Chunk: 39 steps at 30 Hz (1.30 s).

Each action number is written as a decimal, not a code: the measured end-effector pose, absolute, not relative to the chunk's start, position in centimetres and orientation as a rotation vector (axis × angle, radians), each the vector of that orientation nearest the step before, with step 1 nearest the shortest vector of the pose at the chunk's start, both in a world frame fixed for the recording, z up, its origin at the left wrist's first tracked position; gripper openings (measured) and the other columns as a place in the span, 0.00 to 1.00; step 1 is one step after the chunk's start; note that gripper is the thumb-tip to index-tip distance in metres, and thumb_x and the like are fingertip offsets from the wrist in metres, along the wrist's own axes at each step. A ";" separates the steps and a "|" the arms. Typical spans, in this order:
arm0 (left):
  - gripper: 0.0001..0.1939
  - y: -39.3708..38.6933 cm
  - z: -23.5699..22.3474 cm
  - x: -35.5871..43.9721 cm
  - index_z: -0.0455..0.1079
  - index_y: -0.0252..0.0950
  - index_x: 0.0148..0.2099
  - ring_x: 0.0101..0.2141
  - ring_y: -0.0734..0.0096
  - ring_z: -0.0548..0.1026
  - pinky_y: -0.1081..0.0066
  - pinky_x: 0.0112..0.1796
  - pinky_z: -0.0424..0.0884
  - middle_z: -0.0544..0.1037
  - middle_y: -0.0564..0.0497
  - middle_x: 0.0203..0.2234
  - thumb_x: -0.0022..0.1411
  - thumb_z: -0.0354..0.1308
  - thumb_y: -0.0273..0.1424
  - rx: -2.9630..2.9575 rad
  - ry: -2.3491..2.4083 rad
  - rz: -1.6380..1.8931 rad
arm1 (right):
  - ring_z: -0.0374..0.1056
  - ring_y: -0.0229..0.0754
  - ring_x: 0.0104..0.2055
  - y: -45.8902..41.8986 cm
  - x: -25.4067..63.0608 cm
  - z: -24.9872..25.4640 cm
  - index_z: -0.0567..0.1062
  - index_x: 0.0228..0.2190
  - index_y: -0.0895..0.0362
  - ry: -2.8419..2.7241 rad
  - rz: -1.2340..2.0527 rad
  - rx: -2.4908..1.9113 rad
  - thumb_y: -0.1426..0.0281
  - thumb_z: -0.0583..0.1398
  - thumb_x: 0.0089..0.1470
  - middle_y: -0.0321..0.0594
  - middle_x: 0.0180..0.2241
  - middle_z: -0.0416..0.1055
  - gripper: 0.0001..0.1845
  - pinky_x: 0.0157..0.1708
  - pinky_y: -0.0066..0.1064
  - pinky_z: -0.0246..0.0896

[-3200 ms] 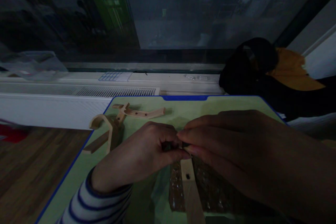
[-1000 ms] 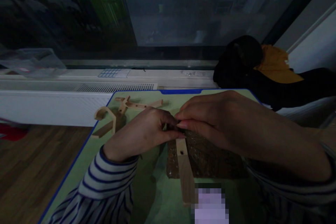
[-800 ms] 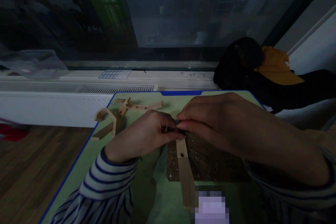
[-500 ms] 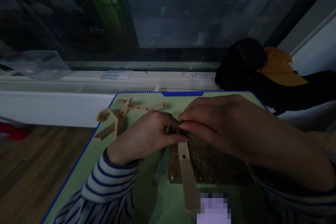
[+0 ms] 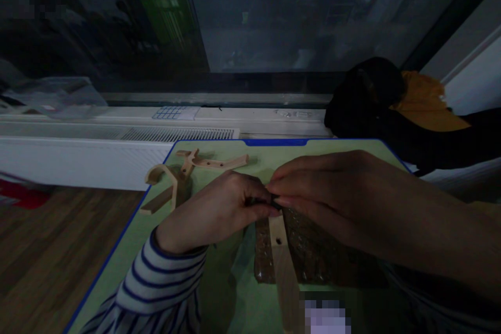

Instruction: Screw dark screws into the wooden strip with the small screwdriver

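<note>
1. Thumb and forefinger of the left hand (image 5: 223,211) are pinched together at the far end of a pale wooden strip (image 5: 285,271), with hardly any gap between them
2. Fingertips of the right hand (image 5: 340,188) come together at the same spot from the right; something dark shows between the two hands, too small to tell, so what this grip has hold of cannot be told
3. The wooden strip, with a dark hole through it, runs from the fingertips toward the near side, across a brown bubble-textured pad (image 5: 313,261)
4. The pad lies on a green table (image 5: 266,159) with a blue edge
5. At the table's far left are a hooked wooden piece (image 5: 175,188) and another with two holes (image 5: 219,164)
6. Beyond the table, a clear plastic box (image 5: 74,96) sits left and an orange cap (image 5: 430,107) right, below a dark window (image 5: 254,36)
</note>
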<state>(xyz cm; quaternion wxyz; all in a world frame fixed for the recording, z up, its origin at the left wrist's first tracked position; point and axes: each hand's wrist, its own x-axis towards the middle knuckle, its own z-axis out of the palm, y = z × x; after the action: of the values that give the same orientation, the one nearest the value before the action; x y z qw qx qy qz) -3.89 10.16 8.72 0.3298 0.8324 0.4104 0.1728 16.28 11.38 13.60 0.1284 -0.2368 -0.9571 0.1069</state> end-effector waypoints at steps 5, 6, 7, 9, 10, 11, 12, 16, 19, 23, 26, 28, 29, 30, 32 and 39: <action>0.07 10.1 8.9 -3.9 0.76 0.37 0.37 0.31 0.76 0.75 0.78 0.34 0.66 0.79 0.56 0.29 0.60 0.55 0.27 2.142 1.037 0.447 | 0.69 0.37 0.34 11.2 16.0 13.4 0.72 0.39 0.53 -2.793 0.285 -0.791 0.70 0.54 0.57 0.32 0.36 0.73 0.09 0.33 0.30 0.59; 0.07 10.1 8.9 -3.8 0.75 0.37 0.36 0.31 0.76 0.75 0.78 0.34 0.66 0.79 0.56 0.29 0.60 0.56 0.29 2.137 1.055 0.449 | 0.69 0.37 0.34 11.2 16.0 13.4 0.72 0.39 0.53 -2.799 0.288 -0.798 0.71 0.54 0.57 0.32 0.36 0.73 0.09 0.34 0.30 0.59; 0.07 10.1 8.9 -3.8 0.75 0.37 0.36 0.31 0.74 0.75 0.77 0.34 0.66 0.79 0.55 0.28 0.59 0.57 0.31 2.132 1.084 0.452 | 0.69 0.38 0.34 11.2 15.9 13.5 0.72 0.39 0.53 -2.804 0.290 -0.798 0.71 0.54 0.57 0.33 0.36 0.73 0.09 0.34 0.31 0.60; 0.08 10.1 8.8 -3.8 0.75 0.36 0.35 0.30 0.72 0.75 0.75 0.33 0.66 0.78 0.54 0.27 0.57 0.58 0.35 2.118 1.152 0.466 | 0.69 0.38 0.34 11.2 15.8 13.5 0.71 0.40 0.52 -2.803 0.297 -0.803 0.72 0.54 0.57 0.33 0.36 0.73 0.09 0.35 0.31 0.60; 0.09 10.1 8.8 -3.7 0.75 0.35 0.35 0.30 0.72 0.75 0.75 0.32 0.66 0.78 0.54 0.26 0.56 0.59 0.36 2.111 1.177 0.475 | 0.69 0.38 0.35 11.2 15.8 13.5 0.71 0.40 0.52 -2.797 0.300 -0.804 0.71 0.54 0.57 0.33 0.36 0.73 0.10 0.35 0.31 0.60; 0.09 10.1 8.7 -3.7 0.74 0.35 0.34 0.29 0.72 0.74 0.75 0.31 0.66 0.78 0.54 0.26 0.56 0.60 0.36 2.110 1.189 0.482 | 0.69 0.38 0.35 11.2 15.8 13.5 0.71 0.41 0.52 -2.792 0.305 -0.802 0.70 0.54 0.58 0.33 0.37 0.73 0.10 0.35 0.31 0.61; 0.09 10.1 8.7 -3.7 0.74 0.35 0.33 0.28 0.73 0.74 0.76 0.30 0.65 0.78 0.55 0.25 0.55 0.60 0.36 2.115 1.195 0.487 | 0.69 0.37 0.35 11.2 15.8 13.5 0.71 0.42 0.51 -2.786 0.311 -0.791 0.69 0.53 0.58 0.32 0.37 0.72 0.10 0.35 0.31 0.61; 0.07 10.1 8.5 -3.8 0.73 0.35 0.30 0.24 0.76 0.73 0.78 0.25 0.62 0.77 0.56 0.22 0.55 0.60 0.34 2.116 1.182 0.515 | 0.68 0.37 0.39 11.3 15.9 13.5 0.68 0.46 0.50 -2.759 0.326 -0.689 0.70 0.52 0.59 0.31 0.43 0.71 0.13 0.37 0.30 0.61; 0.07 10.1 8.4 -3.9 0.74 0.36 0.32 0.25 0.76 0.73 0.78 0.26 0.64 0.78 0.56 0.23 0.56 0.59 0.34 2.064 1.160 0.506 | 0.68 0.37 0.41 11.4 16.1 13.3 0.70 0.44 0.52 -2.773 0.344 -0.637 0.74 0.52 0.58 0.33 0.44 0.71 0.13 0.38 0.29 0.61; 0.08 10.2 8.5 -3.8 0.75 0.36 0.36 0.29 0.73 0.74 0.75 0.33 0.67 0.78 0.55 0.26 0.59 0.57 0.33 2.063 1.122 0.441 | 0.69 0.39 0.41 11.5 16.5 13.0 0.70 0.43 0.53 -2.823 0.293 -0.641 0.76 0.52 0.57 0.33 0.43 0.72 0.13 0.38 0.31 0.62; 0.09 10.2 8.5 -3.8 0.75 0.37 0.39 0.32 0.74 0.74 0.75 0.37 0.66 0.79 0.54 0.30 0.61 0.54 0.30 2.062 1.034 0.434 | 0.68 0.41 0.42 11.6 16.7 12.7 0.70 0.44 0.53 -2.854 0.212 -0.659 0.74 0.53 0.58 0.34 0.45 0.72 0.13 0.38 0.34 0.62; 0.09 10.3 8.5 -3.8 0.75 0.37 0.39 0.33 0.74 0.74 0.75 0.38 0.67 0.79 0.54 0.31 0.62 0.53 0.30 2.048 1.010 0.432 | 0.68 0.41 0.42 11.6 16.8 12.5 0.70 0.44 0.52 -2.868 0.196 -0.700 0.73 0.54 0.57 0.33 0.44 0.72 0.12 0.39 0.35 0.62; 0.09 10.2 8.5 -3.7 0.75 0.37 0.38 0.32 0.73 0.75 0.75 0.37 0.67 0.79 0.54 0.30 0.62 0.53 0.30 2.046 1.018 0.431 | 0.68 0.42 0.42 11.6 16.9 12.4 0.70 0.44 0.53 -2.872 0.185 -0.709 0.73 0.54 0.57 0.34 0.44 0.71 0.12 0.40 0.36 0.62; 0.09 10.2 8.5 -3.7 0.75 0.37 0.37 0.32 0.73 0.75 0.75 0.37 0.67 0.79 0.54 0.29 0.62 0.53 0.30 2.049 1.040 0.435 | 0.68 0.43 0.43 11.6 16.9 12.3 0.69 0.44 0.53 -2.876 0.170 -0.701 0.73 0.54 0.58 0.35 0.45 0.71 0.13 0.41 0.37 0.62; 0.08 10.2 8.5 -3.7 0.75 0.36 0.35 0.31 0.72 0.75 0.75 0.35 0.67 0.79 0.54 0.28 0.60 0.55 0.32 2.059 1.096 0.452 | 0.66 0.45 0.46 11.6 17.0 12.2 0.68 0.46 0.55 -2.887 0.147 -0.653 0.74 0.52 0.59 0.37 0.46 0.71 0.13 0.43 0.39 0.61; 0.06 10.2 8.0 -4.1 0.73 0.35 0.30 0.26 0.74 0.74 0.77 0.26 0.65 0.78 0.55 0.24 0.56 0.58 0.32 2.081 1.214 0.515 | 0.69 0.42 0.42 11.1 16.2 12.8 0.69 0.46 0.53 -2.790 0.250 -0.722 0.72 0.54 0.57 0.37 0.45 0.71 0.14 0.39 0.35 0.64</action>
<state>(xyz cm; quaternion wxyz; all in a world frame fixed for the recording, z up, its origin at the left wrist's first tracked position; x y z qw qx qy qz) -4.14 10.16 7.96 0.3325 0.7966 0.4649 0.1971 16.24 11.06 12.80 0.1239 -0.2478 -0.9570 0.0857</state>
